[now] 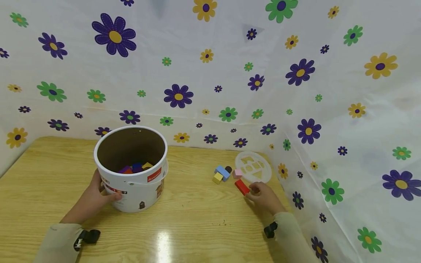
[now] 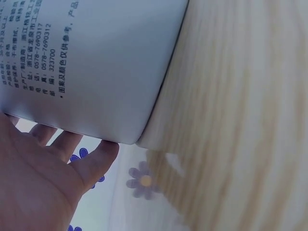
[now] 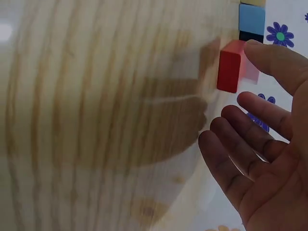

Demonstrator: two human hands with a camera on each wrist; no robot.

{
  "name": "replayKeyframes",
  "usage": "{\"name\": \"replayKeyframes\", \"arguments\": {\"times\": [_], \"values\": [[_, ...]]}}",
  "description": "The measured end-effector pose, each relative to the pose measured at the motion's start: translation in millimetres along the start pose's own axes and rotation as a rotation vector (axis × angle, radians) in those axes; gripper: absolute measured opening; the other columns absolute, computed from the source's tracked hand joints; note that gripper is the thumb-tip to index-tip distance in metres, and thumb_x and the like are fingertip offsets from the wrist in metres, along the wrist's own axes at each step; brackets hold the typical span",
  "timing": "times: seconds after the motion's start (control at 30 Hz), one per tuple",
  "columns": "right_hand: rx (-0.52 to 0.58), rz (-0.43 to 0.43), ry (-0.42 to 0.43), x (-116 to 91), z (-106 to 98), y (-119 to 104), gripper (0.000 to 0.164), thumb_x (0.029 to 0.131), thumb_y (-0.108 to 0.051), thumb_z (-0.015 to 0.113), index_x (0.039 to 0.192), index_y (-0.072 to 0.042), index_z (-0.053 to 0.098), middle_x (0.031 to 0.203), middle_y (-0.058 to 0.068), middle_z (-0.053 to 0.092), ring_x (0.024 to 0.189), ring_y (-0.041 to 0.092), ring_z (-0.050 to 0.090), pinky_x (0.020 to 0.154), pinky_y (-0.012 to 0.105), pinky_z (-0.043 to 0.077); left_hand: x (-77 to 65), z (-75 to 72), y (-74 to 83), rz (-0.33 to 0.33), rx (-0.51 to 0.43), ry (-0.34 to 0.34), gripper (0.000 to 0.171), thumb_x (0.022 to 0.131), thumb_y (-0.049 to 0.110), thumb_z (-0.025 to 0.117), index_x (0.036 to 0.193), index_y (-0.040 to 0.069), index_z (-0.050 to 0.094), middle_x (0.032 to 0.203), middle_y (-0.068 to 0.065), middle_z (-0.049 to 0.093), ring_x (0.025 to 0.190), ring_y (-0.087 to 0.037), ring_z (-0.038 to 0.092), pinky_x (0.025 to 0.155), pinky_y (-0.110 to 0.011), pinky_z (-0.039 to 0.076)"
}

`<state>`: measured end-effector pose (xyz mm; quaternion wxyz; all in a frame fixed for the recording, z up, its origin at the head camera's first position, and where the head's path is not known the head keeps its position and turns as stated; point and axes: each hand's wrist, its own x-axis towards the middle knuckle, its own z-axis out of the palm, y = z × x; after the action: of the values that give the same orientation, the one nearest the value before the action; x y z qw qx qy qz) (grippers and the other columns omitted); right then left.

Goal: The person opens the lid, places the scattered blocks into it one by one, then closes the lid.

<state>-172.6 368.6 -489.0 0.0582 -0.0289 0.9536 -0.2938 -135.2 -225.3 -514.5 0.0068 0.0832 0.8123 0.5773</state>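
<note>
At the left of the head view, a white bucket (image 1: 138, 193) stands upright on the table with several coloured blocks (image 1: 136, 167) inside. My left hand (image 1: 93, 199) rests against its left side, thumb on the front and fingers around the back. The left wrist view shows those fingers (image 2: 96, 163) fairly straight against the printed wall. At the right, my right hand (image 1: 263, 197) is at a red block (image 1: 242, 187). In the right wrist view the thumb (image 3: 274, 60) overlaps the block's end, while the other fingers (image 3: 231, 161) are spread and apart from it.
Just beyond the red block are a pink block (image 1: 237, 173), a blue block (image 1: 223, 172), a yellow block (image 1: 217, 178) and a dark round piece (image 1: 228, 169). A white disc with cut-out shapes (image 1: 263, 164) lies by the flowered cloth (image 1: 329, 153), which bounds the wooden table (image 1: 184, 226).
</note>
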Motion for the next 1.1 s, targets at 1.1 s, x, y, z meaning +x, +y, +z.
{"name": "replayKeyframes", "arguments": {"times": [1.1], "values": [[-0.002,-0.166,0.165,9,12,-20,0.028,0.091,-0.005,0.072,0.118,-0.003,0.069,0.112,0.01,0.066,0.099,0.024,0.063,0.089,0.045,0.059,-1.2,-1.1,2.9,-0.003,-0.006,-0.006,0.118,0.091,0.025,0.082,0.164,0.038,-0.01,0.17,-0.023,0.003,0.15,-0.061,0.01,0.106,-0.088,0.019]]}}
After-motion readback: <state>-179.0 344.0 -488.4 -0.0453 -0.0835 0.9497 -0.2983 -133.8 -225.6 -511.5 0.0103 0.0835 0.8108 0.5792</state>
